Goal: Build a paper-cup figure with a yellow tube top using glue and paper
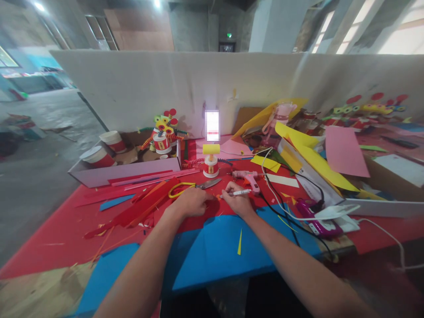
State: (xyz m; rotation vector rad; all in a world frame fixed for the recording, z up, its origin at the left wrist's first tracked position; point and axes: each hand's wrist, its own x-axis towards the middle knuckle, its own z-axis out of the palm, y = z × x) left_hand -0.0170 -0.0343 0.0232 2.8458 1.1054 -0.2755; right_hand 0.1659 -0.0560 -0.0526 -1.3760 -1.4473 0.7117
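Note:
A slim white pen (240, 192), which looks like a marker, lies in the grip of my right hand (236, 201), its tip end down near the red sheet. My left hand (194, 202) rests beside it with the fingers curled and the index finger reaching towards the pen. Small orange bits (218, 196) show between the two hands; whatever is under the left fingertips is hidden. Yellow-handled scissors (182, 189) lie just beyond my left hand. Behind the hands stands a paper-cup figure (211, 167) with a yellow roll on top and coiled arms. A pink glue gun (248, 177) lies beyond my right hand.
Left is a box (129, 171) with cups and a finished-looking cup figure (162, 137). Right are a purple power strip (316, 218) with cables and a box (380, 206) of coloured sheets. A lit screen (212, 126) stands behind. Blue foam (218, 251) covers the near edge.

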